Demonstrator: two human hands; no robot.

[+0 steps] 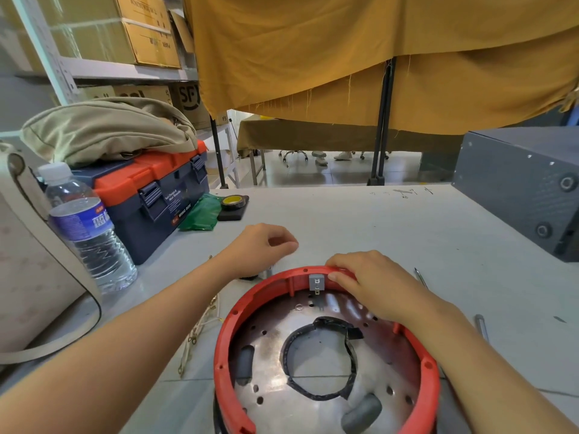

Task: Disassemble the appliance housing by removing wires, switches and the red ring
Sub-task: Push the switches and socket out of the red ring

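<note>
A: Where do we have the housing? B: The appliance housing (326, 371) sits on the grey table (376, 220) at six o'clock, open side up; the red ring (238, 311) runs round its rim, with the metal plate (282, 336) inside and a grey switch (316, 282) on the ring's inner wall at twelve o'clock.

A: And our hands? B: Our right hand (372, 283) rests on the ring at one o'clock, fingers curled over the rim just beside the switch; our left hand (263, 245) hovers off the ring at eleven o'clock, fingers loosely curled; whether it pinches anything we cannot tell.

A: What lies around us? B: Loose wires (200, 327) trail on the table at nine o'clock of the housing; a water bottle (87, 227) and a toolbox (156, 195) stand further out at ten o'clock; a grey box (520, 189) sits at two o'clock.
</note>
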